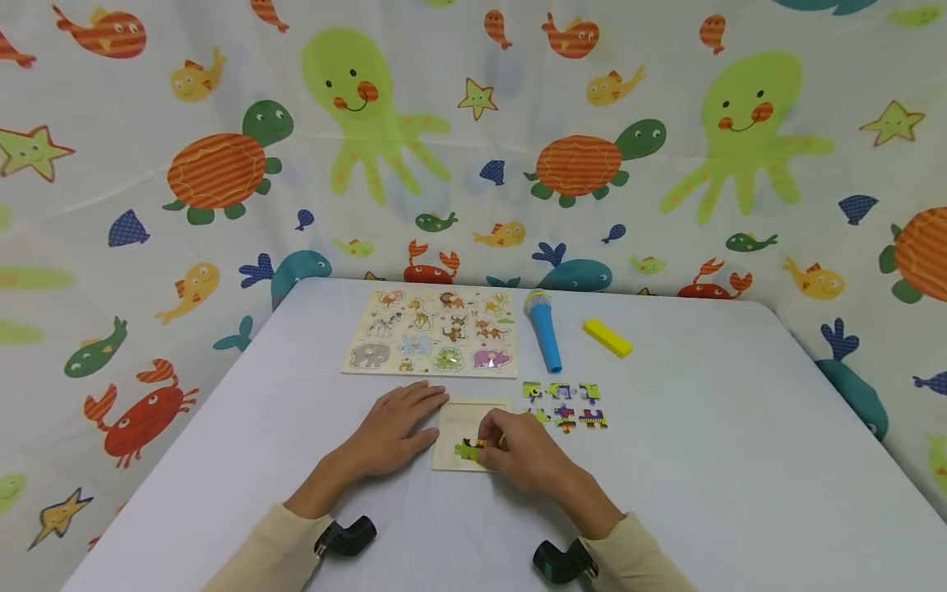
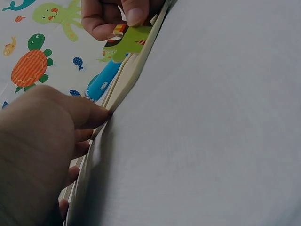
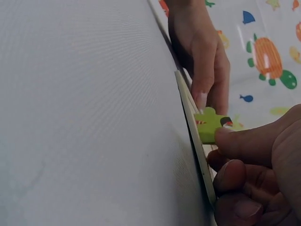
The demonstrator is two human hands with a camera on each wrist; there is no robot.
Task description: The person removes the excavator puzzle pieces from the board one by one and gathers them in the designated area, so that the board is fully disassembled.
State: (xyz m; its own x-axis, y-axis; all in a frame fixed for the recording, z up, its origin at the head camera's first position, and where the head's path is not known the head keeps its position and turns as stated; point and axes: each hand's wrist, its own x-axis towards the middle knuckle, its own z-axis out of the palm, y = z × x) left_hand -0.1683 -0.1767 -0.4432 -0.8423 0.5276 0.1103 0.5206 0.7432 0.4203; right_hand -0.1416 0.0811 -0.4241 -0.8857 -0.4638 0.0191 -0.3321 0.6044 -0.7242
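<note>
A light wooden puzzle tray [image 1: 451, 457] lies flat in front of the person. Beside its left edge rests the left hand [image 1: 399, 429], fingers extended and thumb touching the rim; the left wrist view shows this hand [image 2: 42, 136] against the tray's side. Over the tray, the right hand [image 1: 525, 448] pinches a green jigsaw piece [image 1: 468, 450] between thumb and fingers. The right wrist view shows this jigsaw piece [image 3: 209, 125] tilted above the tray, with black and red print at one end. The right hand's fingers partly cover it.
Several loose jigsaw pieces [image 1: 565, 415] lie right of the tray. Behind stand out a wooden animal board [image 1: 429, 329], a blue toy microphone [image 1: 545, 333] and a yellow block [image 1: 607, 338]. A sea-animal patterned curtain [image 1: 473, 123] hangs beyond the white table [image 1: 740, 460].
</note>
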